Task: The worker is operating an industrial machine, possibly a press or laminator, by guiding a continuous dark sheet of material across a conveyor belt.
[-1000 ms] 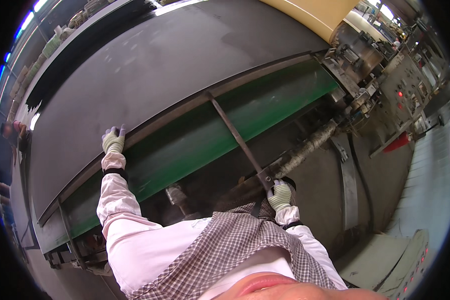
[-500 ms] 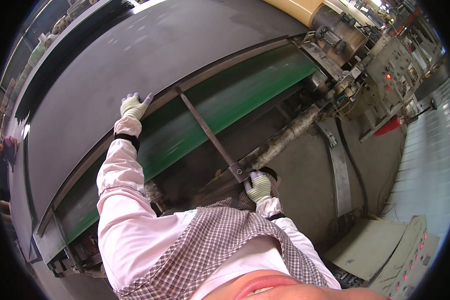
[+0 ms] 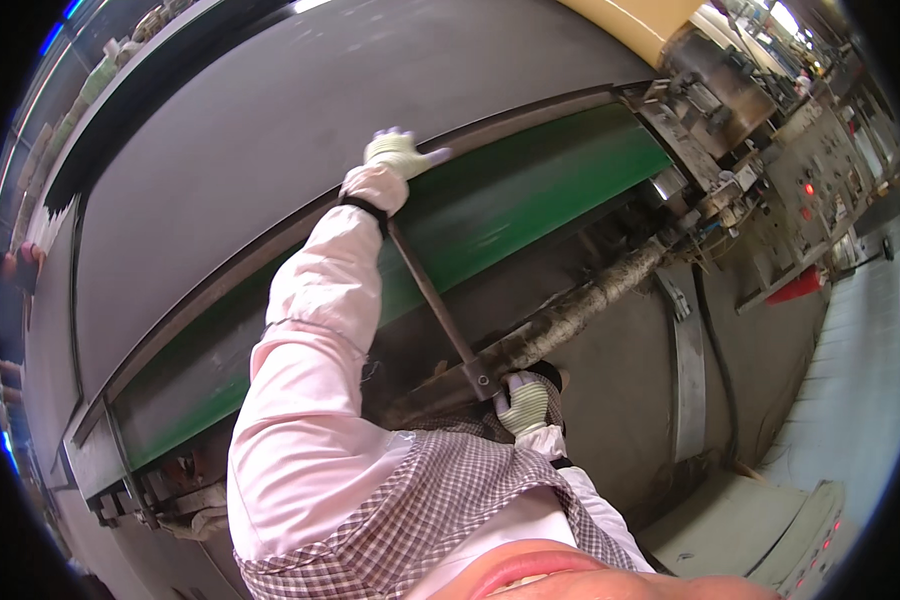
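Note:
My left hand (image 3: 400,157), in a pale striped work glove, lies with fingers spread on a broad dark grey sheet (image 3: 270,130). It rests near the sheet's front edge, thumb apart and reaching over the brown edge rail (image 3: 530,117). Below that rail runs a green belt (image 3: 550,190). A slanted metal strut (image 3: 428,288) comes down from behind my left cuff to a bracket (image 3: 482,379). My right hand (image 3: 525,403), gloved alike, is low beside this bracket, fingers curled round the front bar (image 3: 590,310); its grip is partly hidden.
At the far right stand a stained roller drum (image 3: 725,80) and a machine panel (image 3: 820,190) with red lights. A grey-green control box (image 3: 750,525) is at the lower right. A black hose (image 3: 715,350) and a metal strip (image 3: 688,390) lie on the floor. Another person (image 3: 22,265) is at the far left.
My left hand has slid right along the sheet's edge, past the top of the strut. My right hand keeps its place by the bracket. The whole view has shifted slightly.

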`<state>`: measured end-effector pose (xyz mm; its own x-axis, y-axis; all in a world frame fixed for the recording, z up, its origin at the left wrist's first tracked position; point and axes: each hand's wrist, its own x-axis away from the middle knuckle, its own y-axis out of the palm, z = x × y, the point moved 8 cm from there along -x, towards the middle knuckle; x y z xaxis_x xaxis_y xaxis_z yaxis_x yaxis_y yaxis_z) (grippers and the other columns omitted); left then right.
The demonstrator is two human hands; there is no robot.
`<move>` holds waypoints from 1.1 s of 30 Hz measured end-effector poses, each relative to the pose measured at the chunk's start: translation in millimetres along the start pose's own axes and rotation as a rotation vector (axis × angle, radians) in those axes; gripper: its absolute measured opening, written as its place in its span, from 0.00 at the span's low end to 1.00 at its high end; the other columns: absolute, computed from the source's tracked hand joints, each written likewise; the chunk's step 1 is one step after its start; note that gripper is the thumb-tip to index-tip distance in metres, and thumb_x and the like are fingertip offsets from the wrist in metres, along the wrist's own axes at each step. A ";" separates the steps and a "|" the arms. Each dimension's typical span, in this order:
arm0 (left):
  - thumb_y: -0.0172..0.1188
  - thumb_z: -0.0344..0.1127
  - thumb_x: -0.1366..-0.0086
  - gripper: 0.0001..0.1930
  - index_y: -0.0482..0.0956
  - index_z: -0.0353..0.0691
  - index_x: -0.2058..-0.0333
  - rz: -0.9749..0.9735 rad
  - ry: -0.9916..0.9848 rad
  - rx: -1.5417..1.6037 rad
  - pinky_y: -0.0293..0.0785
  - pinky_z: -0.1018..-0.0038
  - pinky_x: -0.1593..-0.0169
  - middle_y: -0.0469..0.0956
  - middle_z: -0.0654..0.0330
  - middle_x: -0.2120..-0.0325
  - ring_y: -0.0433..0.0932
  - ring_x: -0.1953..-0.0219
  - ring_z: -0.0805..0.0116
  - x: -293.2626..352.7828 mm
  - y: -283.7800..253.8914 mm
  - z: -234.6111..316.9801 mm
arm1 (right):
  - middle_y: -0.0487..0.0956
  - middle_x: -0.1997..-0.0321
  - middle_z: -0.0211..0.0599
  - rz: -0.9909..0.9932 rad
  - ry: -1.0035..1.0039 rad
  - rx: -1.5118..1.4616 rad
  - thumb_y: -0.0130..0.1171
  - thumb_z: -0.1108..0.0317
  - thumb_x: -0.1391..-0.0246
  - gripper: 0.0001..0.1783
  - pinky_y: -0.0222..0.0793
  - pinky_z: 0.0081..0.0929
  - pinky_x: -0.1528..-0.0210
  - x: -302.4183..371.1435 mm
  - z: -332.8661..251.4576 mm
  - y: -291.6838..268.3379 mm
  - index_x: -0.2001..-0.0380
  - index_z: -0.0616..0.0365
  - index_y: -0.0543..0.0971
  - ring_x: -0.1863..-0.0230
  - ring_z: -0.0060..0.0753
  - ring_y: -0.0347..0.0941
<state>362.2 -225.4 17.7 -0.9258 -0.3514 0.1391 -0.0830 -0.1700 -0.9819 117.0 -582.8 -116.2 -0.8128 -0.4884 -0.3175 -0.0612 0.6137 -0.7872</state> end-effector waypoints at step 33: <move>0.51 0.64 0.41 0.33 0.70 0.48 0.44 0.365 -0.692 -0.037 0.60 0.61 0.39 0.70 0.56 0.45 0.66 0.42 0.55 260.5 -7.8 -433.3 | 0.77 0.63 0.52 -0.068 0.098 0.148 0.59 0.64 0.56 0.18 0.68 0.48 0.59 6.7 1.1 3.6 0.59 0.59 0.78 0.62 0.59 0.72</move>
<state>-38.0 83.3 5.9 -0.4579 -0.8750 -0.1570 0.1588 0.0933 -0.9829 112.0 -584.5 -121.7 -0.8627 -0.4583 -0.2137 -0.0375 0.4795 -0.8767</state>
